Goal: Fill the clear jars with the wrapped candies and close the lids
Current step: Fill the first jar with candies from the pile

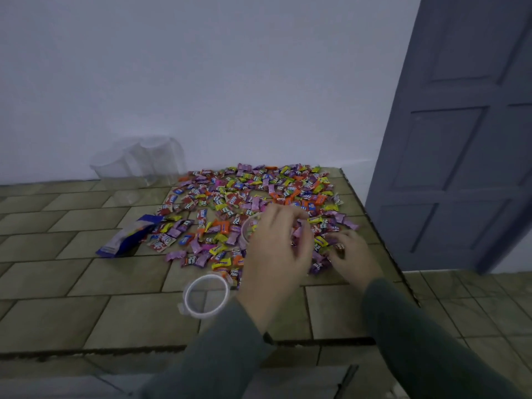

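A wide spread of wrapped candies [247,194] in many colours covers the tiled tabletop. In the middle of it stands an open clear jar [250,229], mostly hidden behind my left hand [276,251]. That hand hovers over the jar's mouth with its fingers curled round pink candies. To the right, my right hand [349,254] lies on the pile and pinches a few candies. A clear lid [205,296] lies flat on the table in front of the pile. Empty clear jars [138,161] stand at the back left against the wall.
A torn blue and white candy bag [126,236] lies at the left of the pile. The table's right edge [380,234] runs close to my right hand, with a grey door [460,133] beyond it. The front edge [115,351] is near me.
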Demonstrator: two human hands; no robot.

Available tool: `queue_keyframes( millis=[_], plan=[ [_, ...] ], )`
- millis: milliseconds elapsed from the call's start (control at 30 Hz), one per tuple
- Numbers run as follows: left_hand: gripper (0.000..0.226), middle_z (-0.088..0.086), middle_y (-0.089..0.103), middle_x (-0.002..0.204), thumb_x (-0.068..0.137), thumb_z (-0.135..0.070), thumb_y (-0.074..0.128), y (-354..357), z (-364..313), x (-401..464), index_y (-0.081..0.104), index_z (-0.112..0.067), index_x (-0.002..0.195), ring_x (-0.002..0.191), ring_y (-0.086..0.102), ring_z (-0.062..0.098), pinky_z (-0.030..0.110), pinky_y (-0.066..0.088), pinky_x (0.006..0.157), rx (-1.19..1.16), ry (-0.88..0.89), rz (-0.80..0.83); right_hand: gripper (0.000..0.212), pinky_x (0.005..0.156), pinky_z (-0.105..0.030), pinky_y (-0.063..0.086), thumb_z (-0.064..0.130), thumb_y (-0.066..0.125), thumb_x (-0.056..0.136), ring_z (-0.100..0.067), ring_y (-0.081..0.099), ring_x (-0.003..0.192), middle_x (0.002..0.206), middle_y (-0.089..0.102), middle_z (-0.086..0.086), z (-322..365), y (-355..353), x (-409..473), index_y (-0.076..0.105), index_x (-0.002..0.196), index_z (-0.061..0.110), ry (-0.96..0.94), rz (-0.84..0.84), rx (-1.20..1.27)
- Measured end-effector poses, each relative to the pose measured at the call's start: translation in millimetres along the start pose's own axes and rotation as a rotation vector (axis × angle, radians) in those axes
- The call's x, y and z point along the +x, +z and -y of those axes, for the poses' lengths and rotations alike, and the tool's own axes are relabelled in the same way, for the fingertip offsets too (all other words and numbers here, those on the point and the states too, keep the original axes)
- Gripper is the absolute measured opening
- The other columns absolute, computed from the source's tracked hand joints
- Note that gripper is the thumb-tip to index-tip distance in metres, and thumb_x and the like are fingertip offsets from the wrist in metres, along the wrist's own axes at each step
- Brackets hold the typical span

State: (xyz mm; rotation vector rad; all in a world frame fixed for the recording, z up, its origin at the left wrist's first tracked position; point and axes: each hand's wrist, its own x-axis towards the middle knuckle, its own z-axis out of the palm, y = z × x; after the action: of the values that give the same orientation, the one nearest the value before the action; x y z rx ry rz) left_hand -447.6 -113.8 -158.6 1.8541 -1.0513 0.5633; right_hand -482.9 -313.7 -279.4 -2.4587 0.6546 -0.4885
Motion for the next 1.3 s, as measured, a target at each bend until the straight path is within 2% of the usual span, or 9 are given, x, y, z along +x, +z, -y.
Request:
queue_keyframes(
  millis=[100,167,267,533,667,900,1067,1200,1300],
  plan=[
    [0.014,-0.004,0.054,0.100,0.089,-0.018,0.059,54.2,-5.1,-16.6,0.062,-0.015,0.102,0.086,0.050,0.004,0.001,0.030,0.085,0.074,0.001,0.152,0.042,0.104,-0.032,0.033,0.031,0.050,0.092,-0.021,0.041,0.126,0.136,0.048,-0.002,-6.6,-9.5,12.8,0.056,0.131,0.017,0.033,0.042,-0.045],
    [0.021,0.002,0.054,0.109,0.089,-0.015,0.058,87.9,4.6,-27.6,0.061,-0.011,0.109,0.098,0.052,0.012,0.013,0.038,0.098,0.080,-0.057,0.263,0.041,0.103,-0.032,0.035,0.032,0.050,0.092,-0.022,0.043,0.123,0.134,0.047,-0.004,-12.4,-14.3,20.2,0.057,0.129,0.018,0.050,0.035,-0.077],
    [0.031,0.008,0.049,0.121,0.090,-0.021,0.054,121.4,22.9,-38.1,0.054,-0.011,0.119,0.114,0.047,0.025,0.037,0.045,0.095,0.212,-0.171,0.481,0.034,0.100,-0.034,0.038,0.027,0.058,0.093,-0.024,0.045,0.120,0.129,0.047,-0.006,-24.8,-16.9,30.2,0.059,0.125,0.018,0.066,0.020,-0.103],
    [0.056,0.013,0.060,0.128,0.074,-0.057,0.062,159.3,54.4,-44.4,0.061,-0.023,0.118,0.114,0.057,0.035,0.053,0.049,0.082,0.603,-0.246,0.602,0.064,0.114,-0.049,0.026,0.051,0.048,0.094,-0.030,0.017,0.145,0.159,0.013,-0.009,-40.5,-1.2,63.3,0.026,0.150,0.030,0.052,0.121,-0.222],
    [0.064,0.013,0.066,0.121,0.076,-0.066,0.038,171.8,62.0,-45.8,0.065,-0.026,0.117,0.107,0.064,0.034,0.052,0.054,0.077,0.581,-0.301,0.658,0.065,0.115,-0.056,0.017,0.057,0.041,0.095,-0.027,0.009,0.148,0.162,0.000,-0.003,-39.3,10.7,78.5,0.016,0.151,0.037,0.019,0.217,-0.267],
    [0.051,0.012,0.069,0.106,0.076,-0.057,0.036,187.8,69.9,-43.8,0.071,-0.024,0.095,0.092,0.066,0.031,0.042,0.052,0.065,0.574,-0.344,0.618,0.077,0.099,-0.041,0.034,0.070,0.015,0.081,-0.022,0.041,0.123,0.135,0.048,0.001,-41.1,23.8,82.3,0.047,0.138,0.030,-0.085,0.111,-0.359],
    [0.041,0.014,0.066,0.099,0.064,-0.044,0.079,193.0,79.3,-41.2,0.063,-0.018,0.092,0.081,0.062,0.031,0.039,0.048,0.052,0.587,-0.300,0.567,0.043,0.096,-0.035,0.042,0.046,0.049,0.094,-0.021,0.047,0.112,0.124,0.055,-0.001,-42.0,27.7,82.2,0.055,0.130,0.022,-0.119,0.056,-0.218],
    [0.050,0.011,0.063,0.090,0.061,-0.033,0.085,192.9,82.8,-36.7,0.051,-0.015,0.093,0.073,0.062,0.026,0.031,0.048,0.044,0.513,-0.289,0.524,0.040,0.094,-0.031,0.044,0.040,0.051,0.096,-0.020,0.053,0.115,0.128,0.058,-0.001,-37.2,29.7,81.9,0.055,0.131,0.020,-0.131,0.059,-0.199],
    [0.045,0.009,0.064,0.086,0.054,-0.022,0.089,192.3,84.1,-34.4,0.058,-0.016,0.087,0.069,0.064,0.022,0.024,0.048,0.041,0.477,-0.302,0.503,0.043,0.092,-0.032,0.046,0.040,0.049,0.097,-0.021,0.055,0.113,0.127,0.061,-0.003,-32.3,28.9,80.5,0.051,0.135,0.020,-0.115,0.064,-0.223]
  ],
)
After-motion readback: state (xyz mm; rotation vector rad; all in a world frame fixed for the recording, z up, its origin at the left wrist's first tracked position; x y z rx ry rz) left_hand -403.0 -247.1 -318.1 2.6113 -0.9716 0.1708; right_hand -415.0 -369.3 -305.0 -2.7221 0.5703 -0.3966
